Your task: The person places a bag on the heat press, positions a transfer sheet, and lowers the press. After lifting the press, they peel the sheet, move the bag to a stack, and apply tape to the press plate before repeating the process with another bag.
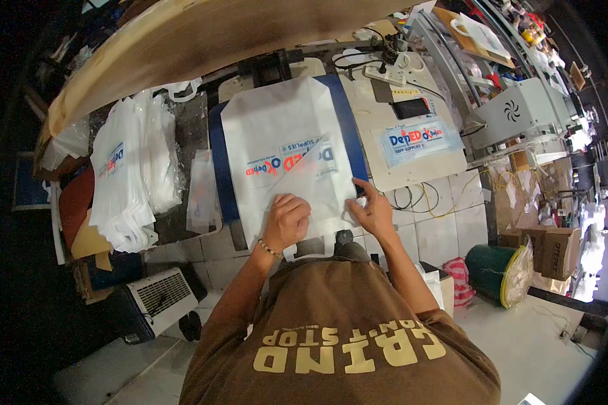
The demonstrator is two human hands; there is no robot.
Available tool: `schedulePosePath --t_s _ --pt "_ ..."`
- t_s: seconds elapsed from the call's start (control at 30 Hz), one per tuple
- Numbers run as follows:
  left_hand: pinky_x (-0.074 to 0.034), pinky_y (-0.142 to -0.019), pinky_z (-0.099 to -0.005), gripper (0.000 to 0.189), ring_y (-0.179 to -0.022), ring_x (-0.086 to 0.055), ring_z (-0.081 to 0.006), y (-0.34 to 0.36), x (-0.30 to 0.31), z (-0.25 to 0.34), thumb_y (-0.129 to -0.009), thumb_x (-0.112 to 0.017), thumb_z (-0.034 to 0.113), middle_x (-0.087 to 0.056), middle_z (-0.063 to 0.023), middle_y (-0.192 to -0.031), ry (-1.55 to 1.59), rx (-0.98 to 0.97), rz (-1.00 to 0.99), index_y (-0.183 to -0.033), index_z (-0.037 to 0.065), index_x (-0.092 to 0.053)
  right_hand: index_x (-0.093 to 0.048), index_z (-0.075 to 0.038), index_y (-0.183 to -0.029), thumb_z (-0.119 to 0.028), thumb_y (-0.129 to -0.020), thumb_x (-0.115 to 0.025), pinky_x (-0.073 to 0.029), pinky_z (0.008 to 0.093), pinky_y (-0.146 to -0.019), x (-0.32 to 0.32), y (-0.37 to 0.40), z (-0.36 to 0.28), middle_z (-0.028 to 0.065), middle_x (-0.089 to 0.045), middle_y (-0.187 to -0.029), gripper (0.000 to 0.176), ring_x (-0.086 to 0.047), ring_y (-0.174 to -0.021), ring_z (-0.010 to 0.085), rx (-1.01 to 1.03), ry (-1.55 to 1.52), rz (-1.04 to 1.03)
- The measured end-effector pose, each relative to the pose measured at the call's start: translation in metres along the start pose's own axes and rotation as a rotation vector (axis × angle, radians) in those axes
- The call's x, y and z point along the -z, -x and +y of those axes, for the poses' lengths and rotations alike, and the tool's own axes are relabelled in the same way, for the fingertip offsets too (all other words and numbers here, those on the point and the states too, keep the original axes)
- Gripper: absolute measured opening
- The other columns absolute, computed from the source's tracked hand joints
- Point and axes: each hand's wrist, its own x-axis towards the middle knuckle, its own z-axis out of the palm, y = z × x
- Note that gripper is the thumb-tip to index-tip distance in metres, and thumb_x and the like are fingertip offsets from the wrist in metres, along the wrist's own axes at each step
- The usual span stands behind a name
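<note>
A white bag point(250, 135) with red and blue print lies over a blue board point(350, 128) in front of me. A translucent printed sheet point(297, 179) rests on the bag's lower middle. My left hand point(288, 219) is closed over the lower part of the bag, its fingers curled; whatever it may hold is hidden. At the bag's right edge, my right hand point(373, 208) has its index finger stretched out and its thumb apart, touching the edge of the white material.
Stacked white bags point(125, 175) lie at the left. On the right board are a printed sheet point(419, 140), a black phone point(411, 108) and a power strip point(388, 73). A large curved brown panel point(182, 40) spans the top. A green bin point(490, 273) stands lower right.
</note>
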Motion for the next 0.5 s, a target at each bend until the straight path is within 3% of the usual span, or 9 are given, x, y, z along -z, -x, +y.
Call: schedulePosePath --t_s 0.4,0.5 --pt "-0.046 -0.076 -0.0392 0.012 -0.075 -0.062 -0.0280 0.008 0.000 0.047 -0.064 -0.063 -0.001 -0.064 -0.0068 -0.077 0.079 0.053 -0.147 -0.071 0.006 -0.058 -0.060 -0.017 -0.133 -0.036 -0.079 -0.074 -0.052 0.0440 -0.067 -0.002 0.001 0.009 0.0144 -0.072 -0.090 0.059 -0.068 -0.072 0.0328 -0.008 -0.038 -0.023" --pt "-0.048 -0.075 -0.0390 0.012 -0.076 -0.064 -0.0275 0.015 0.014 0.084 -0.066 -0.065 -0.003 -0.065 -0.0078 -0.076 0.299 0.031 -0.303 -0.072 0.006 -0.061 -0.062 -0.014 -0.130 -0.034 -0.079 -0.075 -0.051 0.0442 -0.069 -0.002 -0.001 0.020 0.0157 -0.071 -0.091 0.056 -0.067 -0.076 0.0332 -0.003 -0.106 -0.056"
